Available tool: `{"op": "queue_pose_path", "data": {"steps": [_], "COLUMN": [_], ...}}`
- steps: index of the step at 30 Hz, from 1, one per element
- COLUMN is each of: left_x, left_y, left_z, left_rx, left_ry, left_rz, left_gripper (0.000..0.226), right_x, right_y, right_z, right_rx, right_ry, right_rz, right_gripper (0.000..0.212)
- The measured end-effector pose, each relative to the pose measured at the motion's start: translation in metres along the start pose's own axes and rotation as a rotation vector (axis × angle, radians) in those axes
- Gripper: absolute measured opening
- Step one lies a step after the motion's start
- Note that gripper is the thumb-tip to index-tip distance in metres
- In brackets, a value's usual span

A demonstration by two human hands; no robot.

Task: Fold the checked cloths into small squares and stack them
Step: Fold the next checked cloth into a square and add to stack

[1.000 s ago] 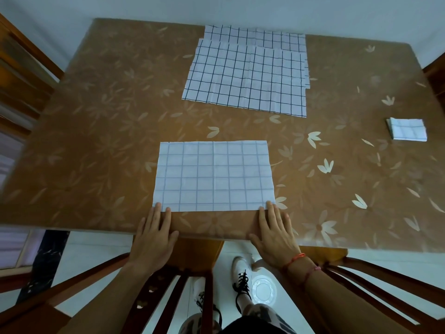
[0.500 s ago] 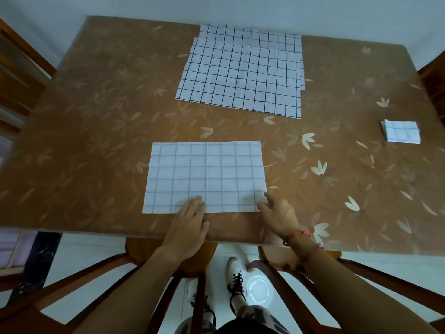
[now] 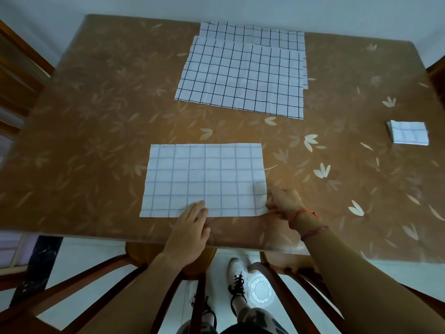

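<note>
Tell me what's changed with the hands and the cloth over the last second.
The left hand slid right along the near edge, from the left corner to the middle, and presses flat on the cloth. The right hand, flat before, has curled and pinches the cloth's near right corner. The cloth stays spread out; the unfolded pile and the folded stack have not moved.

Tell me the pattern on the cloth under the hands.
The near cloth is white with a faint blue-grey check grid; clearest in the head view.
</note>
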State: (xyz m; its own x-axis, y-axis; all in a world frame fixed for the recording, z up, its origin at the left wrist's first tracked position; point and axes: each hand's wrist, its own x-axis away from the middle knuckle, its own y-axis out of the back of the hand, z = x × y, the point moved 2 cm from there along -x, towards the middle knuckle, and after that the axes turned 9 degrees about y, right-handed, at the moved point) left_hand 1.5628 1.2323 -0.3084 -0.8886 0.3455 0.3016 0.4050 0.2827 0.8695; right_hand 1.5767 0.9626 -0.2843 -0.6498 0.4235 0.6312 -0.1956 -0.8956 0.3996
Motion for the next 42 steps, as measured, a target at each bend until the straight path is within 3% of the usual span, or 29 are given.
{"op": "queue_pose_path", "data": {"steps": [6, 13, 22, 32, 37, 42], "left_x": [0.000, 0.000, 0.002, -0.019, -0.025, -0.014], "left_y": [-0.001, -0.004, -0.001, 0.000, -0.005, -0.006], "left_z": [0.003, 0.004, 0.007, -0.017, -0.040, -0.042], "left_rx": [0.038, 0.034, 0.064, -0.218, -0.191, -0.086], "left_ry": [-0.002, 0.005, -0.001, -0.035, 0.028, 0.067], "left_rz": [0.003, 0.002, -0.024, -0.058, -0.012, 0.005], "left_gripper": [0.051, 0.052, 0.061, 0.076, 0.085, 0.070], "right_x": [-0.016, -0.034, -0.036, 0.017, 0.046, 0.059], "right_y": [-0.005, -0.007, -0.008, 0.016, 0.011, -0.003], "right_z": [0.012, 0.030, 0.032, 0.003, -0.011, -0.016], "right_rx": [0.034, 0.224, 0.061, -0.283, -0.367, -0.390], "right_ry": [0.002, 0.166, 0.034, -0.104, -0.170, -0.149], "right_rz": [0.035, -0.082, 0.019, 0.080, 0.217, 0.341], "right_gripper": [0.044, 0.026, 0.015, 0.011, 0.008, 0.020]}}
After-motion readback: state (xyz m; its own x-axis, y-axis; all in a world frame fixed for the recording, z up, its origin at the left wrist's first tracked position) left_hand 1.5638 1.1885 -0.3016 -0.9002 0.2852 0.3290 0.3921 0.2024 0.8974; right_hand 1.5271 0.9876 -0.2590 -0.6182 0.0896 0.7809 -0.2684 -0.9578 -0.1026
